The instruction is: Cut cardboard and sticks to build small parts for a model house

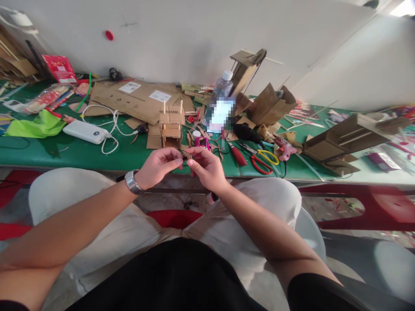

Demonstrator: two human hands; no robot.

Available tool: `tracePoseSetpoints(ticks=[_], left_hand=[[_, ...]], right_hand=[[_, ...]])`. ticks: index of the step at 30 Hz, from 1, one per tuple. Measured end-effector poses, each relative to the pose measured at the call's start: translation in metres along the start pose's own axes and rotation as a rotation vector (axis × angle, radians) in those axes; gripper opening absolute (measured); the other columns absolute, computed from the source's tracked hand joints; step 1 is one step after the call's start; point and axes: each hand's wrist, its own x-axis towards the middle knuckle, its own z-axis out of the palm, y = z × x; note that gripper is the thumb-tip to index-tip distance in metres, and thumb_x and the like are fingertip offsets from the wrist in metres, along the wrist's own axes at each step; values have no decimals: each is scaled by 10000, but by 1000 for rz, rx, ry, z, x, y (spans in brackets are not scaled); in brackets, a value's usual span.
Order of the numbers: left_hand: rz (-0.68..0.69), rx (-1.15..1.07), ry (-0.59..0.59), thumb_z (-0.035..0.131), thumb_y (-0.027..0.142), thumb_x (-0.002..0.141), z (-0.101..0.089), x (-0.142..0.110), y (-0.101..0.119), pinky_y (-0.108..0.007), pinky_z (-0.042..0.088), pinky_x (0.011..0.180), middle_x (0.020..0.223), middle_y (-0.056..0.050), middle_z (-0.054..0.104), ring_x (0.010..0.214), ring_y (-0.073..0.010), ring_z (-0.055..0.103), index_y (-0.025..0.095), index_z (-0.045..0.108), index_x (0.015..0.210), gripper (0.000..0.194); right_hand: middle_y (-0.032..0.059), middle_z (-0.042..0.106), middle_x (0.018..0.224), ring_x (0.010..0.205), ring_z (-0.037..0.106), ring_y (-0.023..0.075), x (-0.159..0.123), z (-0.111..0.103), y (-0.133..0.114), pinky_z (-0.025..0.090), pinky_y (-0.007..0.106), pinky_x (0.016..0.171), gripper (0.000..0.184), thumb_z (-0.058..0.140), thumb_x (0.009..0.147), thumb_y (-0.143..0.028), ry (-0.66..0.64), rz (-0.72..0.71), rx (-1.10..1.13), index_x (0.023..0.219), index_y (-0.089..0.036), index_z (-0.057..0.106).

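Both of my hands meet just over the front edge of the green table. Between their fingertips is a small brown piece [186, 155] that looks like cardboard; the fingers cover most of it. My left hand [161, 166], with a metal watch [132, 182] on its wrist, pinches it from the left. From the other side, my right hand [207, 167] grips it with thumb and fingers. Directly behind the hands stands a small cardboard structure [171, 129] with two wooden sticks poking up. A pink object [202, 142] lies close behind my right hand.
A white power bank [84, 131] with a cable lies to the left. Red-handled scissors [261, 165], yellow-handled scissors [268, 157] and a pink glue gun [286, 150] lie to the right. A water bottle [223, 86], lit phone [220, 114] and tall cardboard builds [343, 138] stand behind.
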Motion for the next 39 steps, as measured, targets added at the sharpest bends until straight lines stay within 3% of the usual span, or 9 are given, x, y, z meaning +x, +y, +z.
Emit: tracePoseSetpoints(ticks=[5, 10, 16, 21, 25, 28, 32, 35, 39], left_hand=[[-1, 6, 5, 831, 386, 873, -1, 0, -2, -286, 559, 764, 830, -48, 728, 785, -166, 688, 159, 732, 915, 252], [6, 38, 2, 826, 413, 873, -1, 0, 1, -276, 547, 743, 817, -45, 728, 768, -160, 675, 160, 735, 904, 271], [7, 106, -6, 822, 437, 871, 0, 0, 4, -267, 521, 714, 787, -43, 724, 723, -148, 643, 159, 750, 881, 287], [12, 100, 1, 811, 441, 881, -2, -1, 0, -277, 514, 713, 793, -51, 727, 728, -158, 645, 165, 754, 897, 282], [18, 94, 2, 808, 432, 887, -2, -1, 2, -281, 507, 717, 783, -51, 722, 727, -158, 642, 163, 744, 879, 276], [7, 82, 26, 818, 430, 880, -1, 0, 2, -278, 499, 719, 765, -40, 710, 721, -151, 632, 165, 735, 867, 278], [-3, 33, 65, 827, 461, 868, -2, 1, -2, -281, 488, 704, 745, -33, 690, 710, -148, 615, 169, 727, 828, 311], [-7, -22, 90, 849, 473, 839, -1, 2, -1, -285, 492, 690, 740, -35, 685, 701, -150, 611, 170, 731, 805, 327], [-47, -186, 108, 896, 435, 784, 4, 3, 7, -274, 501, 686, 699, -25, 668, 682, -135, 604, 159, 729, 769, 323]], right_hand=[[52, 689, 1047, 548, 557, 61, 1, 0, 0, 494, 207, 458, 470, 782, 904, -544, 1, -11, 7, 1182, -201, 625], [72, 671, 1100, 597, 594, 86, -3, -2, 1, 513, 232, 494, 444, 676, 992, -516, -51, -89, -108, 1314, -223, 591], [-6, 586, 741, 513, 565, 117, -3, -1, -1, 470, 259, 471, 335, 499, 1076, -531, -6, -135, -187, 1124, -220, 616], [-29, 584, 713, 490, 566, 105, 2, -3, 0, 446, 237, 437, 394, 635, 985, -612, 95, -44, -69, 946, -223, 580], [-41, 611, 696, 468, 534, 87, 6, -7, 4, 449, 223, 435, 390, 734, 924, -576, 135, 15, 80, 899, -213, 593], [22, 730, 925, 511, 572, 82, 6, -9, 1, 492, 235, 453, 349, 778, 896, -525, 59, 8, 199, 909, -198, 657], [123, 679, 1406, 669, 686, 109, 2, -10, -9, 608, 292, 572, 283, 817, 876, -454, -129, -52, 144, 869, -177, 756], [128, 669, 1451, 944, 763, 211, 1, -11, -12, 674, 375, 756, 241, 824, 880, -436, -193, -118, 30, 931, -200, 817], [110, 675, 1462, 1342, 656, 302, 3, -12, -11, 517, 530, 1168, 183, 831, 888, -393, -222, -260, -122, 976, -233, 848]])
